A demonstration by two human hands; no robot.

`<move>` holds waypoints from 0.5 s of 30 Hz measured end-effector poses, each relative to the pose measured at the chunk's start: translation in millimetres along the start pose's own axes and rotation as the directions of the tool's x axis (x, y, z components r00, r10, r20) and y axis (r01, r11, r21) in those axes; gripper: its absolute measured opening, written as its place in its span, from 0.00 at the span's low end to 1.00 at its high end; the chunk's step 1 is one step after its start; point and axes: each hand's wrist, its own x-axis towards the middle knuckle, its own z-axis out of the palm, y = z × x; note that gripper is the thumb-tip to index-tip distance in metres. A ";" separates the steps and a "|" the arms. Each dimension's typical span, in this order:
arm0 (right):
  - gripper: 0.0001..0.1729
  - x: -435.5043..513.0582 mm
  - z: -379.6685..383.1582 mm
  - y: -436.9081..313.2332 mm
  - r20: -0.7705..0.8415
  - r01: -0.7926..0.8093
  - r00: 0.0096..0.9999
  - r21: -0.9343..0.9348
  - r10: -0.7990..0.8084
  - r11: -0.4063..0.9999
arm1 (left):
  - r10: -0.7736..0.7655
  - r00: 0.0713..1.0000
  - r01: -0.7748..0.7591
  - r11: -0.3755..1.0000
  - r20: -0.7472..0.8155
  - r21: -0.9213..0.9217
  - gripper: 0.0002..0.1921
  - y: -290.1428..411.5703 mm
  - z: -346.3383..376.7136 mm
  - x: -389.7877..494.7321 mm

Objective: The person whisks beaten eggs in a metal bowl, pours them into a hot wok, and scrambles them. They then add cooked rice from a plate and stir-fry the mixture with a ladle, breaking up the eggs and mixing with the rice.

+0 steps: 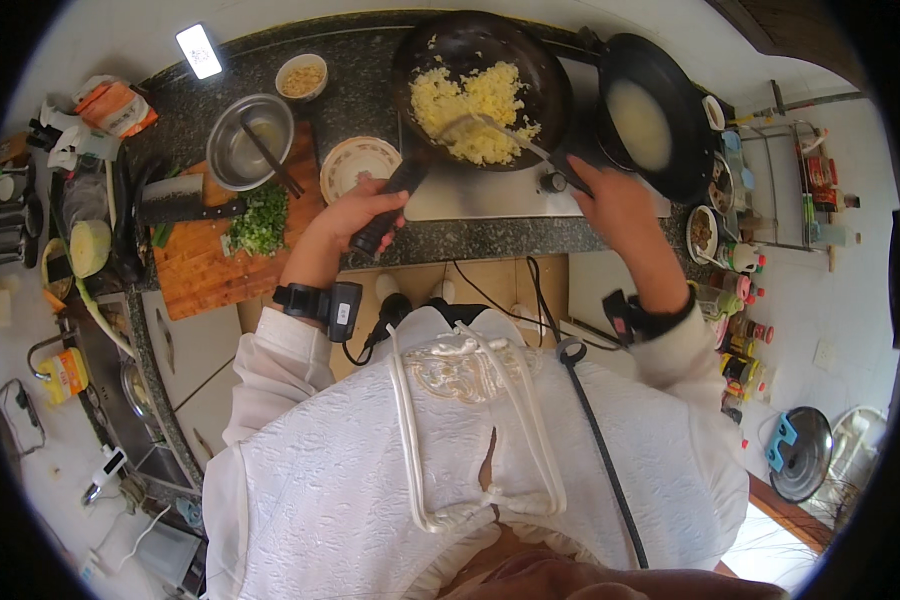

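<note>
My left hand (364,214) grips the black handle (401,187) of a dark wok (547,82). Crumbly yellow food (487,86), which looks like scrambled egg, lies across the wok's bottom. In my right hand (616,201) is the handle of a metal spatula (521,141), its blade down among the yellow pieces. Beside my left hand sits a patterned bowl (337,166) with a little food residue in it. To the right, a second black wok (690,112) holds a cloudy pale liquid (637,127).
Left on the counter lies a wooden cutting board (195,277) with chopped green onion (259,221), a cleaver (176,199) and a steel bowl (221,165) with chopsticks across it. A small bowl (302,77) and a lit phone (199,51) stand behind. Seasoning bottles (739,330) line the right.
</note>
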 end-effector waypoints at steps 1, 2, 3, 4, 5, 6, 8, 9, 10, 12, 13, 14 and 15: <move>0.27 10.4 11.9 -2.0 0.015 -0.028 0.999 -0.005 0.028 1.000 | 0.002 1.000 -0.002 1.000 0.008 -0.005 0.17 0.2 0.3 -0.1; 0.26 20.3 23.5 1.0 -0.025 -0.049 0.998 0.029 0.050 0.998 | 0.008 1.000 -0.008 1.000 0.009 -0.009 0.17 0.7 0.5 -0.5; 0.26 31.8 36.0 5.9 -0.037 -0.085 0.995 0.061 0.087 0.994 | 0.007 1.000 -0.007 1.000 0.009 -0.012 0.17 0.8 1.2 -1.0; 0.26 44.6 47.7 11.1 -0.086 -0.090 0.991 0.103 0.099 0.991 | 0.009 1.000 -0.009 1.000 0.002 -0.013 0.17 1.0 1.8 -2.2; 0.26 56.5 57.1 16.5 -0.106 -0.126 0.984 0.181 0.147 0.975 | 0.021 1.000 -0.021 1.000 0.002 -0.018 0.17 1.5 2.2 -3.0; 0.26 66.6 64.0 21.9 -0.156 -0.129 0.972 0.264 0.174 0.956 | 0.010 1.000 -0.010 1.000 -0.016 -0.014 0.17 1.9 2.5 -3.6; 0.28 89.8 70.8 28.1 -0.198 -0.163 0.947 0.381 0.252 0.910 | 0.004 0.999 -0.004 1.000 -0.032 -0.008 0.16 2.4 3.2 -4.0; 0.28 101.1 73.0 27.0 -0.213 -0.128 0.951 0.381 0.222 0.915 | 0.001 1.000 -0.001 1.000 -0.028 0.001 0.16 2.4 3.8 -3.8; 0.28 110.2 75.8 22.2 -0.243 -0.103 0.948 0.375 0.205 0.921 | -0.001 1.000 0.001 1.000 -0.024 0.010 0.16 3.0 3.9 -3.3; 0.28 117.5 77.5 13.4 -0.193 -0.105 0.960 0.428 0.205 0.898 | 0.001 0.999 0.000 1.000 -0.034 0.025 0.16 3.5 4.4 -3.4; 0.27 117.2 76.4 9.0 -0.178 -0.051 0.975 0.398 0.132 0.916 | 0.002 0.999 -0.001 1.000 -0.046 0.030 0.16 3.6 4.5 -3.7; 0.27 111.6 72.9 7.3 -0.080 -0.058 0.992 0.367 0.093 0.928 | 0.005 0.999 -0.004 0.999 -0.046 0.033 0.15 3.2 5.2 -3.9; 0.27 101.5 66.6 8.8 -0.014 -0.035 0.999 0.338 0.042 0.941 | 0.000 0.999 0.002 0.999 -0.044 0.040 0.15 2.9 5.9 -3.9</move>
